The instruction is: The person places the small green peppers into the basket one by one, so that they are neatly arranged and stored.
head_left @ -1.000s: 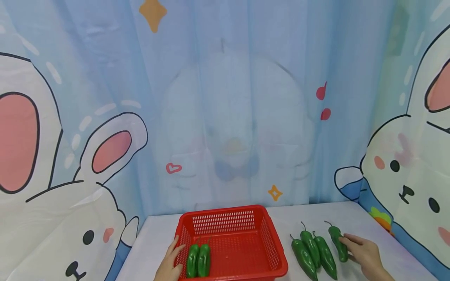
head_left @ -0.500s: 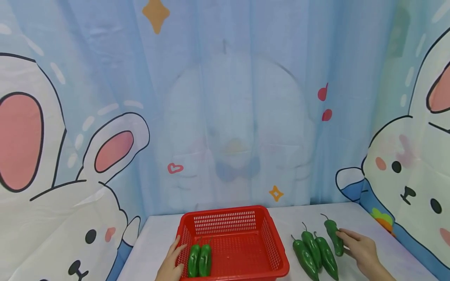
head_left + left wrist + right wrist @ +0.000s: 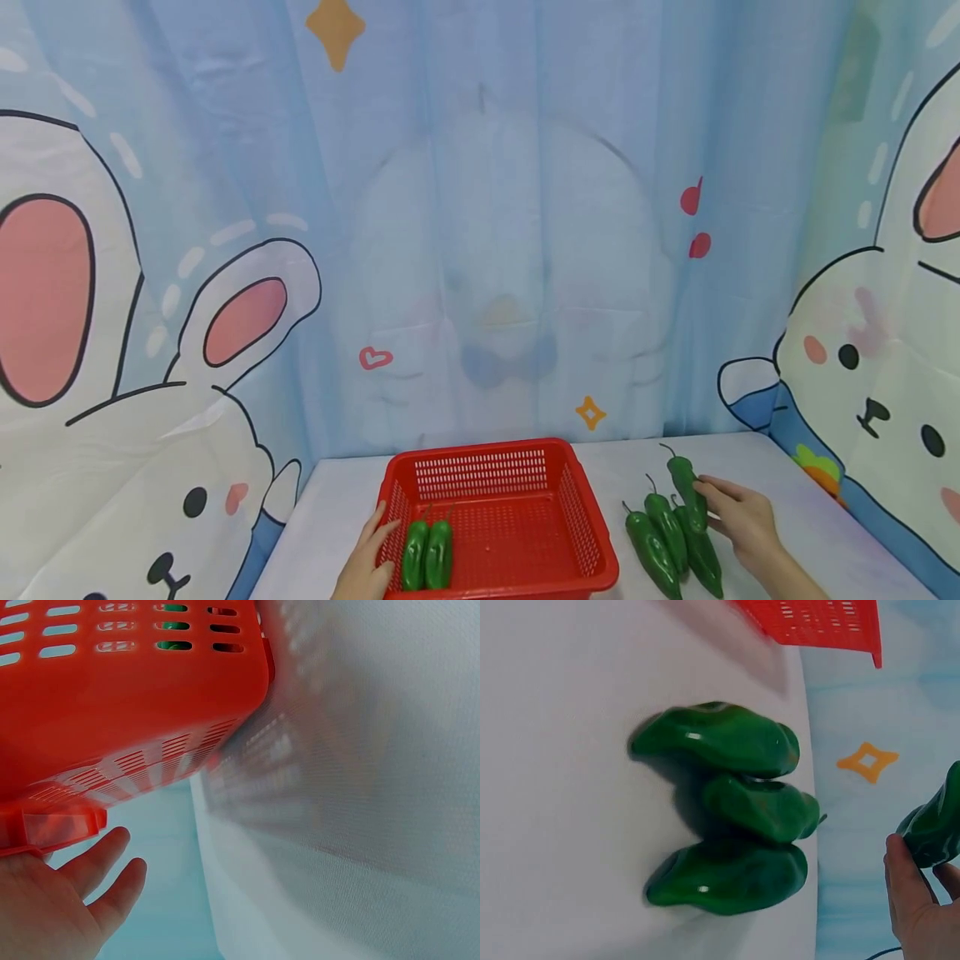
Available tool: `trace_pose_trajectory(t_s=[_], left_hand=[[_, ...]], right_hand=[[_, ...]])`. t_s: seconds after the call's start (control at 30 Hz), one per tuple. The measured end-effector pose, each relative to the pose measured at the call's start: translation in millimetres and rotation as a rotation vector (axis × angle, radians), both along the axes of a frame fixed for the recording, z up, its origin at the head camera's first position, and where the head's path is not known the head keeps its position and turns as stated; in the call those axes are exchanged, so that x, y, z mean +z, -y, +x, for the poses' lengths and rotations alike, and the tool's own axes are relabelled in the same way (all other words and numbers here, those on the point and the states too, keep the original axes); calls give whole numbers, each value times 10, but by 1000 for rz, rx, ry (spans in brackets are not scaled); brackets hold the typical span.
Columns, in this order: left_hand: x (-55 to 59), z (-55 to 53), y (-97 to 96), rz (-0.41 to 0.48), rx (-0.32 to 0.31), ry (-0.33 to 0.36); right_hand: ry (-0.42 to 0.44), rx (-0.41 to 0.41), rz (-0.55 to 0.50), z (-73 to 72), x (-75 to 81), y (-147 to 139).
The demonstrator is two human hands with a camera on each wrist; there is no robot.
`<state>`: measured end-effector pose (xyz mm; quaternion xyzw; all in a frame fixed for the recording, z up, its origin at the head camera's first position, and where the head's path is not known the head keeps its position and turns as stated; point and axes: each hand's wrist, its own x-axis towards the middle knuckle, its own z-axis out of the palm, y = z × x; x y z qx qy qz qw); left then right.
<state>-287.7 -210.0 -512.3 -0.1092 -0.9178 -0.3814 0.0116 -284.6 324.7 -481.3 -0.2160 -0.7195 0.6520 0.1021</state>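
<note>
My right hand (image 3: 744, 518) holds a green pepper (image 3: 682, 482) by its side, its stem pointing up and away. In the head view this pepper overlaps the rightmost of three other green peppers (image 3: 651, 554) lying side by side on the table. The right wrist view shows the held pepper (image 3: 937, 821) at the fingertips, above the table. My left hand (image 3: 364, 560) grips the left rim of a red plastic basket (image 3: 498, 529), with two fingers (image 3: 120, 896) extended outside it. Two green peppers (image 3: 438, 554) lie in the basket's left part, stems toward the back.
The white-covered table (image 3: 615, 458) ends at a blue curtain (image 3: 495, 250) printed with rabbits. Slotted basket walls (image 3: 172, 757) rise beside the left hand. The three loose peppers (image 3: 727, 877) lie between the basket and the right hand.
My right hand has carried its pepper leftward and a little up, from beside the loose peppers to over the rightmost one. The left hand stays at the basket rim.
</note>
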Motion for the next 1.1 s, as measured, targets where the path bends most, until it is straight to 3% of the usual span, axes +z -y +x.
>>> trace_pose_trajectory(t_s=[0.13,0.43,1.1], left_hand=[[4,-23,4,14,-4,33],[-17,-30,20,3,-11,10],[-4,13,20,13,-25,-21]], right_hand=[[-12,35,-7,7,54,84],[-58,121,-8,-21,181,280],[-89,195,30,-105,306,821]])
